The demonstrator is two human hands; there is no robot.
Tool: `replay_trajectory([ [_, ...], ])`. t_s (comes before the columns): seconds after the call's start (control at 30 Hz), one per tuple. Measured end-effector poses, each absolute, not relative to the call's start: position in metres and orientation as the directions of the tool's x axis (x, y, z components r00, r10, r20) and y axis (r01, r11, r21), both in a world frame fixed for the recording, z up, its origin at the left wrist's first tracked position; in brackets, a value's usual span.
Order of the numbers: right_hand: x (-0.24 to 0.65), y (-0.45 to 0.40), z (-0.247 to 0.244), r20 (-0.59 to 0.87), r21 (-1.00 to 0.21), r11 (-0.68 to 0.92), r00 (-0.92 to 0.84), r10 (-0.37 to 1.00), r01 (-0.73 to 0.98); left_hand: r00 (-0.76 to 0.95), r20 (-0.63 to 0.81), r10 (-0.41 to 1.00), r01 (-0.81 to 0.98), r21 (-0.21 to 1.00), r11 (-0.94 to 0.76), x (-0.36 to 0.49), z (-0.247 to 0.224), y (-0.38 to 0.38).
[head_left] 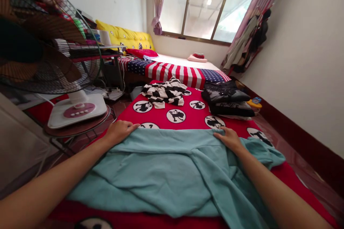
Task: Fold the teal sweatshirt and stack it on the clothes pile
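Observation:
A teal long-sleeved garment lies spread across the red patterned cloth in front of me. Its far edge runs straight between my two hands. My left hand grips the far left corner, thumb pointing inward along the edge. At the far right, my right hand pinches the same edge between thumb and fingers. One sleeve runs down toward me on the right, and another part of the garment bunches out beyond my right forearm.
Beyond lies a crumpled black-and-white checked garment. Folded dark clothes are stacked at right. A fan stands on a round stool at left. Behind are a bed with a flag-patterned edge and clothes hanging by the wall.

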State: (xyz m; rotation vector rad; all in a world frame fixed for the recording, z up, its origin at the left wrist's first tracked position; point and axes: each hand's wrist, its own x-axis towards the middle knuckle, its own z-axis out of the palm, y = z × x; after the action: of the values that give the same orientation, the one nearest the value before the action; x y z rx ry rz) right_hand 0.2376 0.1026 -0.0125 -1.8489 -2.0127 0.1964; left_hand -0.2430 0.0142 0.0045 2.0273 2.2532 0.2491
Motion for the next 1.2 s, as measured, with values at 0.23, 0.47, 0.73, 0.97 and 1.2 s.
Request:
replay_trajectory([
  [0.23,0.241,0.118,0.022,0.404,-0.443,0.167,0.030,0.914,0.881,-0.161,0.284,0.945,0.986,0.074,0.146,-0.244,0.014,0.030],
  [0.47,0.237,0.131,-0.016,0.293,-0.323,-0.003,0.103,0.951,0.946,-0.122,0.188,0.975,0.991,-0.033,0.130,-0.238,-0.007,0.064],
  [0.73,0.231,0.109,-0.014,0.309,-0.391,0.037,0.094,0.947,0.919,0.024,0.085,0.996,0.985,-0.174,-0.009,-0.239,-0.006,0.066],
  [0.97,0.276,-0.027,0.026,0.378,-0.564,0.214,0.018,0.926,0.797,0.316,0.237,0.919,0.947,-0.028,-0.319,-0.196,0.004,0.029],
  [1.2,0.290,-0.150,0.021,-0.146,-0.360,-0.030,-0.024,0.989,0.932,0.694,0.340,0.635,0.557,0.306,-0.772,-0.073,0.001,-0.039],
])
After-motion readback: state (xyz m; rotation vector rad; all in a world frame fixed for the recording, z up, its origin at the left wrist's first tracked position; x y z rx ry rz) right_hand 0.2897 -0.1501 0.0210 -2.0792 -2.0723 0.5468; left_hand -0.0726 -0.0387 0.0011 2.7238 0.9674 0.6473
